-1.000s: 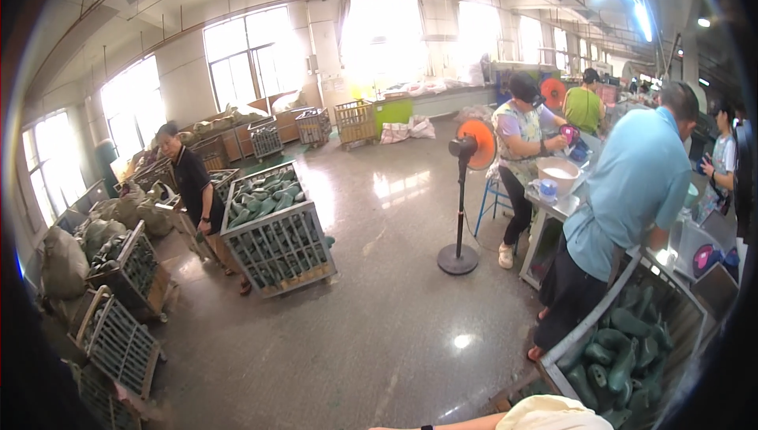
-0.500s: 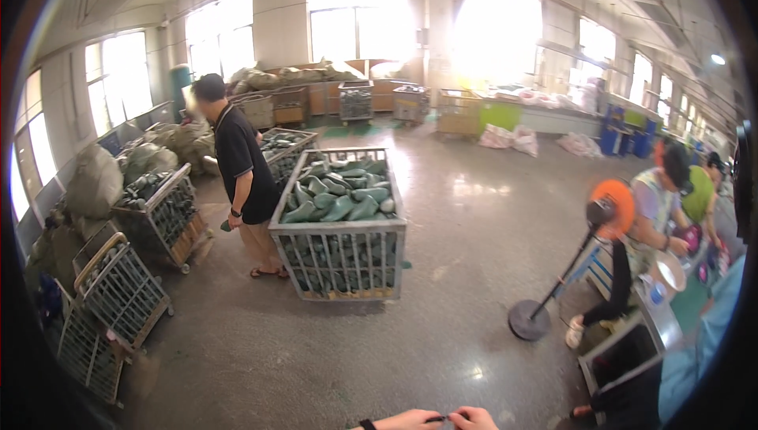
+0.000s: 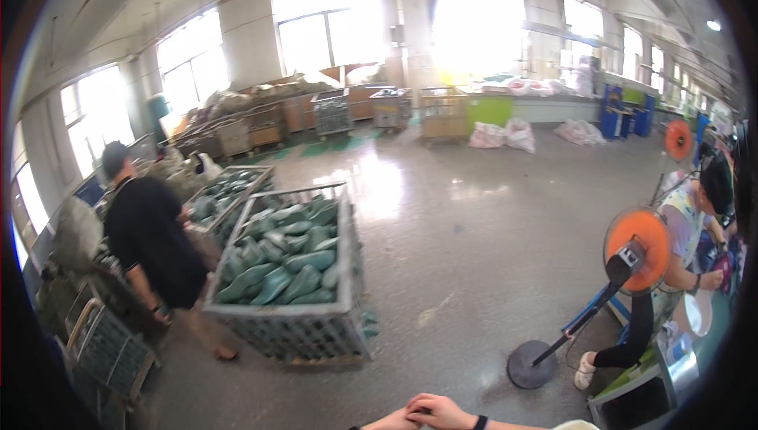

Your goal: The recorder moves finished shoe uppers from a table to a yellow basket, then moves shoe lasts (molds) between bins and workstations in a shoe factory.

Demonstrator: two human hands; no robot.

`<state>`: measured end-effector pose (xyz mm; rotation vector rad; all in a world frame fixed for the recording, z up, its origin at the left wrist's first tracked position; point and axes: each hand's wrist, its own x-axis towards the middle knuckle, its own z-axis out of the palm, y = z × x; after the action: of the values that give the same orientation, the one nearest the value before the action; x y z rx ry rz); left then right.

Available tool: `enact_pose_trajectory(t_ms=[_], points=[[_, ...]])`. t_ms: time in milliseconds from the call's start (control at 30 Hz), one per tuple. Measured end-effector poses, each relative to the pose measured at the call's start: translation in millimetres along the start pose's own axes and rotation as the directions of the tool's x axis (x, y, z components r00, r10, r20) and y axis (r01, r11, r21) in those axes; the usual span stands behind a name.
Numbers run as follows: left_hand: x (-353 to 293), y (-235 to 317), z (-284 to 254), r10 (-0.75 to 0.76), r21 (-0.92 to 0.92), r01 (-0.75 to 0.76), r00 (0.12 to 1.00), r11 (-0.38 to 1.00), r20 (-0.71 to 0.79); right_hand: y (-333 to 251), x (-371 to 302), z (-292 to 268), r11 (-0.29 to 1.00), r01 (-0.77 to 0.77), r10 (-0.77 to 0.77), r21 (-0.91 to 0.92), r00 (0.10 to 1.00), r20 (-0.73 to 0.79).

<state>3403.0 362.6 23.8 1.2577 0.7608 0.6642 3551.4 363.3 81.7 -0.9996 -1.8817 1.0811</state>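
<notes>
My left hand (image 3: pixel 395 420) and my right hand (image 3: pixel 440 411) meet at the bottom edge. The right one lies across the left, its fingers curled over it. A black band (image 3: pixel 480 423) circles my right wrist. Most of my left fingers are covered, so whether they hold anything is hidden. Ahead to the left stands a grey metal cage cart (image 3: pixel 347 311), heaped with green shoe lasts (image 3: pixel 288 260).
A person in black (image 3: pixel 154 232) walks left of the cart, near a second cart (image 3: pixel 237 185) of lasts. At right, an orange pedestal fan (image 3: pixel 636 250) stands on a round base (image 3: pixel 532 364), beside a seated worker (image 3: pixel 687 232) at a bench. Pink sacks (image 3: pixel 505 136) lie farther back.
My hands, earlier fingertip to fingertip at a small dark thing, now overlap. The cart and the person in black appear closer and farther left; the fan sits farther right and looks larger.
</notes>
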Motion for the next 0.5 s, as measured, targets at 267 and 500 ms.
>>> enact_pose_trajectory(t_ms=[267, 500], points=[[208, 55, -89, -0.111, -0.164, 0.109, 0.994, 0.98, 0.001, 103, 167, -120, 0.966, -0.117, 0.087, -0.229, 0.987, -0.137], [418, 147, -116, 0.064, 0.124, -0.078, 0.992, 0.989, 0.112, 181, 281, -275, 0.895, -0.336, 0.267, -0.295, 0.931, -0.25]])
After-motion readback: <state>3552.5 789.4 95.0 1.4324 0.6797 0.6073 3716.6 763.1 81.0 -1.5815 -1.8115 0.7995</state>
